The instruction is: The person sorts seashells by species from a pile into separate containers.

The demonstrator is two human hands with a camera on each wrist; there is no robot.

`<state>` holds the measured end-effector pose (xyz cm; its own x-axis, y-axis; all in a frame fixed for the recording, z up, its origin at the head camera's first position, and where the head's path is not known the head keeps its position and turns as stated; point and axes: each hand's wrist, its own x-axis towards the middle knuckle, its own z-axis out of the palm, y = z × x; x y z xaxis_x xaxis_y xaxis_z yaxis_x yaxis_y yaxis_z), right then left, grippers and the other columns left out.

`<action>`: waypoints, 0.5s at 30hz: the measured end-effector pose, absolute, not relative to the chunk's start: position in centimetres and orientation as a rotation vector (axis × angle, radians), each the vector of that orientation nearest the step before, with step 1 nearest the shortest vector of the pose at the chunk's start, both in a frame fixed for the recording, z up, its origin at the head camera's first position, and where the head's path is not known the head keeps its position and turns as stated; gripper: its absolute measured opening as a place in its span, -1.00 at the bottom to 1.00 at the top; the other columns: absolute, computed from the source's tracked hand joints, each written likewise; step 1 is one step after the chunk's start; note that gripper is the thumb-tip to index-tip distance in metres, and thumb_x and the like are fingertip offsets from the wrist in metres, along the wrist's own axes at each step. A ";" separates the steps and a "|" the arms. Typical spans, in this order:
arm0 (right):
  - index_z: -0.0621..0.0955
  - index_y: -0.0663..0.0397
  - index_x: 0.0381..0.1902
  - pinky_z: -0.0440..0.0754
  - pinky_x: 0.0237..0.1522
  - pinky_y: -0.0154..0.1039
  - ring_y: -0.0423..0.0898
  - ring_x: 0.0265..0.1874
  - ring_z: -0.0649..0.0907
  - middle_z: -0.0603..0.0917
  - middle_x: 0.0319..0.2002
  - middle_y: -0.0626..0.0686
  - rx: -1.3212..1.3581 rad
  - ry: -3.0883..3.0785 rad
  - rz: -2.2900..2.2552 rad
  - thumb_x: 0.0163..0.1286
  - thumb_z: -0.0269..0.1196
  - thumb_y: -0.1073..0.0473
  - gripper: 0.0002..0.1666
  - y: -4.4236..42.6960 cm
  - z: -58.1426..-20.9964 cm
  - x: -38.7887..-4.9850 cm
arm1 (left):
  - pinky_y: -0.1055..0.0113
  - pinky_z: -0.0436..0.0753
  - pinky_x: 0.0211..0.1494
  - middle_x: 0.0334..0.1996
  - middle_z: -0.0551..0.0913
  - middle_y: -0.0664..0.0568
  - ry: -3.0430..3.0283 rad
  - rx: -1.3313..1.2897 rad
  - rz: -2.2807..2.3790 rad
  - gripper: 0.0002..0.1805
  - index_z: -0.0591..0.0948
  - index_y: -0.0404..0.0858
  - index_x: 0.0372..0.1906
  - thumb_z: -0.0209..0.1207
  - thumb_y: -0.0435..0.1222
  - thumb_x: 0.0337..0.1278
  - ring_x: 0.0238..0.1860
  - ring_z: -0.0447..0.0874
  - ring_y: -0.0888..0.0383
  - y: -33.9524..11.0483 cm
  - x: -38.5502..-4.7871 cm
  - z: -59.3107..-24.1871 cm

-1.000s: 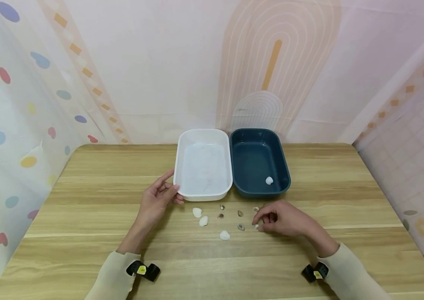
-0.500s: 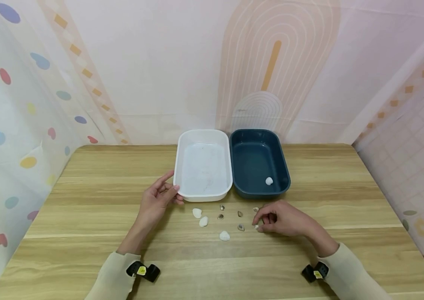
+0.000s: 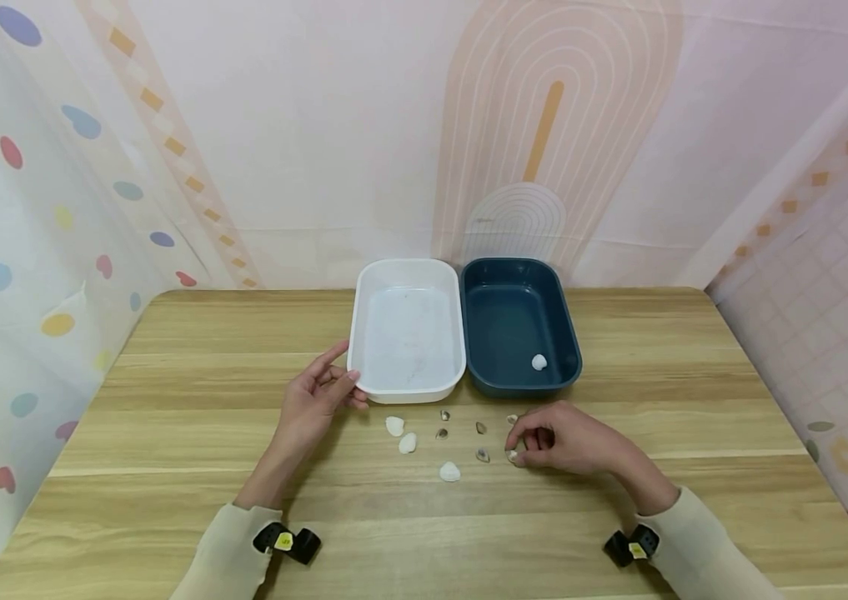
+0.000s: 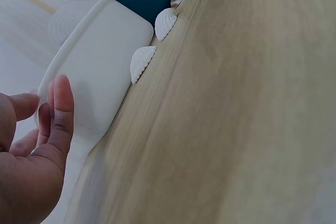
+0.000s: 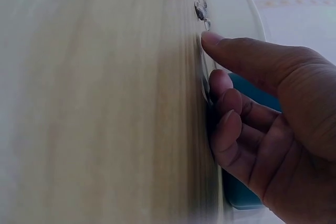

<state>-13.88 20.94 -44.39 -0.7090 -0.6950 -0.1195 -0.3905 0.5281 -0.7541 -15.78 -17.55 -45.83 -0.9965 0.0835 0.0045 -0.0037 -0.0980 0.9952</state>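
My left hand holds the near left corner of a white tray, its thumb at the rim and other fingers against the outer wall. With thumb and forefinger, my right hand pinches a small greyish shell lying on the table; the fingers partly hide it. Another small shell lies just beyond those fingertips. Left of this hand are several small brownish shells, among them one dark-centred shell. White ribbed shells, such as this white shell, lie near the white tray.
Touching the white tray's right side is a dark blue tray with one white shell inside. Both trays stand at the back of the wooden table, before a patterned cloth. A white shell lies nearest the person.
Both hands stay almost still. Slightly more of the small shell shows at the right thumb and forefinger than before.
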 end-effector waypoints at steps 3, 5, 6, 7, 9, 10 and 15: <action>0.75 -0.18 -0.19 0.56 -0.49 -0.45 -0.33 -0.52 0.51 0.58 -0.51 -0.18 -0.894 2.363 -1.033 0.39 0.41 0.09 -0.94 21.0 -44.3 -13.8 | 0.35 0.88 -0.18 -0.29 0.66 -0.07 2.075 0.091 2.279 -0.37 0.31 -0.27 0.54 0.16 -0.44 0.45 -0.40 0.78 0.23 -17.5 -15.8 -45.8; 0.75 -0.19 -0.19 0.57 -0.48 -0.45 -0.33 -0.51 0.52 0.59 -0.50 -0.19 -0.887 2.373 -1.033 0.39 0.41 0.10 -0.94 21.0 -44.2 -13.8 | 0.35 0.88 -0.17 -0.29 0.66 -0.07 2.075 0.089 2.275 -0.37 0.31 -0.26 0.54 0.16 -0.43 0.46 -0.40 0.78 0.23 -17.6 -15.8 -45.8; 0.75 -0.20 -0.19 0.58 -0.48 -0.45 -0.33 -0.51 0.52 0.59 -0.50 -0.19 -0.882 2.380 -1.030 0.39 0.41 0.10 -0.93 20.9 -44.1 -13.7 | 0.35 0.88 -0.17 -0.29 0.66 -0.06 2.075 0.089 2.274 -0.37 0.31 -0.26 0.54 0.16 -0.43 0.46 -0.40 0.78 0.23 -17.6 -15.8 -45.8; 0.75 -0.21 -0.19 0.58 -0.47 -0.45 -0.34 -0.51 0.52 0.59 -0.50 -0.20 -0.875 2.388 -1.025 0.39 0.41 0.11 -0.93 20.9 -44.0 -13.7 | 0.35 0.88 -0.17 -0.29 0.66 -0.05 2.073 0.088 2.274 -0.37 0.31 -0.26 0.54 0.16 -0.43 0.46 -0.40 0.78 0.23 -17.6 -15.8 -45.7; 0.75 -0.22 -0.19 0.59 -0.47 -0.45 -0.34 -0.51 0.53 0.60 -0.50 -0.21 -0.863 2.403 -1.018 0.39 0.42 0.12 -0.92 20.9 -43.8 -13.7 | 0.35 0.88 -0.16 -0.30 0.65 -0.03 2.069 0.087 2.275 -0.37 0.30 -0.26 0.54 0.16 -0.43 0.46 -0.39 0.78 0.23 -17.6 -15.8 -45.7; 0.75 -0.23 -0.19 0.59 -0.48 -0.46 -0.34 -0.51 0.53 0.60 -0.50 -0.21 -0.859 2.408 -1.017 0.38 0.42 0.12 -0.91 20.9 -43.7 -13.6 | 0.35 0.88 -0.16 -0.30 0.65 -0.03 2.066 0.087 2.275 -0.37 0.30 -0.26 0.54 0.15 -0.44 0.46 -0.39 0.79 0.23 -17.6 -15.8 -45.7; 0.75 -0.22 -0.19 0.58 -0.50 -0.46 -0.35 -0.52 0.52 0.59 -0.50 -0.22 -0.880 2.434 -1.027 0.37 0.42 0.12 -0.91 20.8 -43.3 -13.5 | 0.35 0.88 -0.16 -0.30 0.66 0.00 2.072 0.073 2.266 -0.38 0.30 -0.26 0.55 0.14 -0.45 0.46 -0.40 0.78 0.23 -17.5 -15.9 -45.7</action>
